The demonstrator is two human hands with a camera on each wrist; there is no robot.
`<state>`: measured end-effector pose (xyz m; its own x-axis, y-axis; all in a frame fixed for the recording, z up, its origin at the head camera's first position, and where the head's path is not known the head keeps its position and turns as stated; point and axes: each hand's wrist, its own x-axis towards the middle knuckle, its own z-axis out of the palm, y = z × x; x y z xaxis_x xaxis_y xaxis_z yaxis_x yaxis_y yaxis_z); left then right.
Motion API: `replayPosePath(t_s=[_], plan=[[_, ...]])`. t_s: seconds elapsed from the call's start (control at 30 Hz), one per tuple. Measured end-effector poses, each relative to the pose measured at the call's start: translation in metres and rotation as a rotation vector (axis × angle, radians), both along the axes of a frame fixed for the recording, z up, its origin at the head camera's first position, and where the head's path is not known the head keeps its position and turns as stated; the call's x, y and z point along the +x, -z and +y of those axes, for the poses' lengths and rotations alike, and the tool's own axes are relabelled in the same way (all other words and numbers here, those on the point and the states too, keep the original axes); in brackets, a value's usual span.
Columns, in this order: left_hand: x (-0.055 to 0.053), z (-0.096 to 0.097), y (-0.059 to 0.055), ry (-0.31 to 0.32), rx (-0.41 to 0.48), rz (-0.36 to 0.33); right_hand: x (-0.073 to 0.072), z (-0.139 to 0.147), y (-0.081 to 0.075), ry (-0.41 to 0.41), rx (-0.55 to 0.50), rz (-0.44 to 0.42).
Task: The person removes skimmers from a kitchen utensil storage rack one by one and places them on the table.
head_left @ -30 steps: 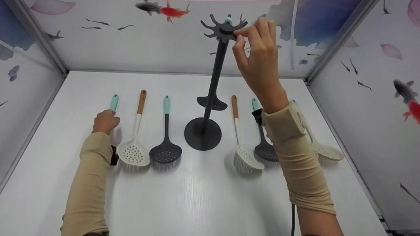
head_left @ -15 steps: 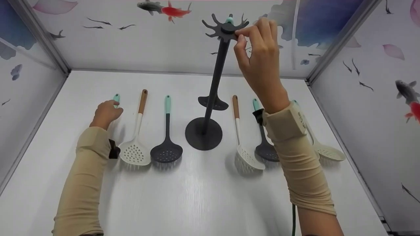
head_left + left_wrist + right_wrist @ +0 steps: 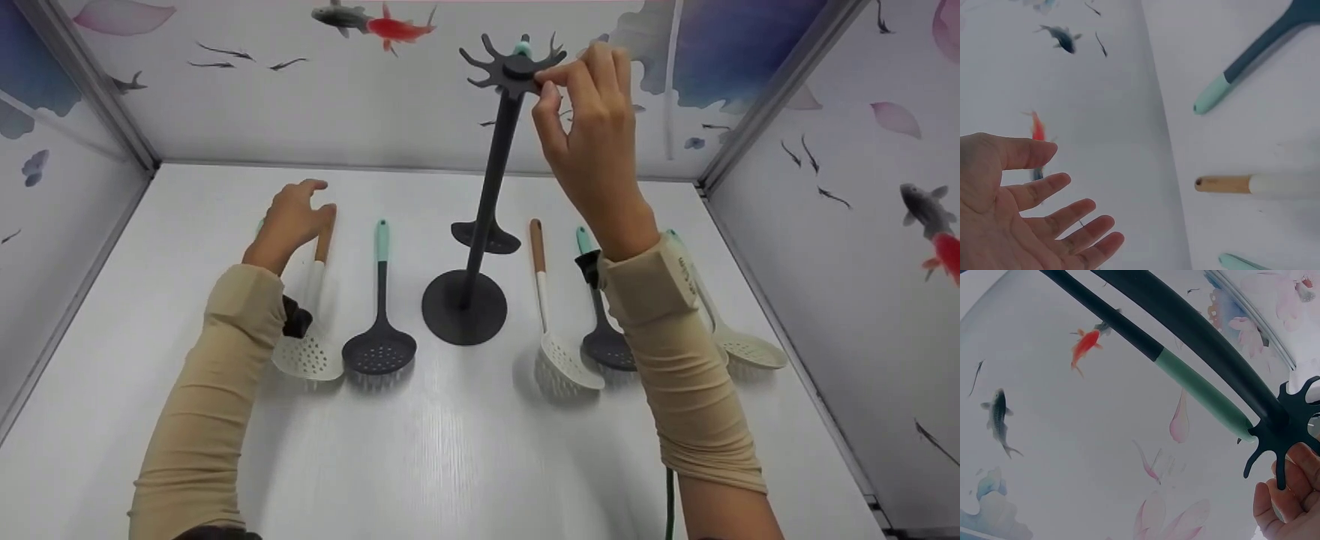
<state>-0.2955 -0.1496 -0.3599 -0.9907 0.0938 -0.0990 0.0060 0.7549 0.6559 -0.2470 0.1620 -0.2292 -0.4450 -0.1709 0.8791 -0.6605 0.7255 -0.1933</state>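
Note:
My right hand (image 3: 592, 127) pinches one hook of the dark utensil stand (image 3: 491, 172) by its top. From the stand's far side hangs a dark utensil (image 3: 1202, 391) by its mint handle, its head showing behind the pole. My left hand (image 3: 289, 225), fingers spread and holding nothing, overlaps the brown handle end of a white skimmer (image 3: 309, 358) in the head view. In the left wrist view that brown handle (image 3: 1224, 184) lies apart from the palm. Farther left, a mint-handled utensil (image 3: 1235, 262) is mostly hidden by the left arm in the head view.
A dark skimmer (image 3: 379, 354) lies left of the stand's round base. On the right lie a white slotted spoon (image 3: 566, 361), a dark mint-handled skimmer (image 3: 609, 346) and a pale one (image 3: 754, 349), partly behind the right forearm. Printed walls (image 3: 300, 112) enclose the white table (image 3: 450, 450).
My left hand has left the leftmost mint handle and moved right and farther back, over the brown handle, fingers spreading. The right hand stays on the stand's hook.

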Motion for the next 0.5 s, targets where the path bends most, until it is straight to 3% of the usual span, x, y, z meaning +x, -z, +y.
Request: replayPosePath(t_s=[0.3, 0.5], plan=[[-0.004, 0.055, -0.031, 0.103, 0.081, 0.118, 0.000, 0.001, 0.000, 0.000, -0.001, 0.003], [-0.003, 0.088, -0.049, 0.220, 0.234, 0.262, 0.000, 0.000, 0.001, -0.009, -0.005, 0.007]])
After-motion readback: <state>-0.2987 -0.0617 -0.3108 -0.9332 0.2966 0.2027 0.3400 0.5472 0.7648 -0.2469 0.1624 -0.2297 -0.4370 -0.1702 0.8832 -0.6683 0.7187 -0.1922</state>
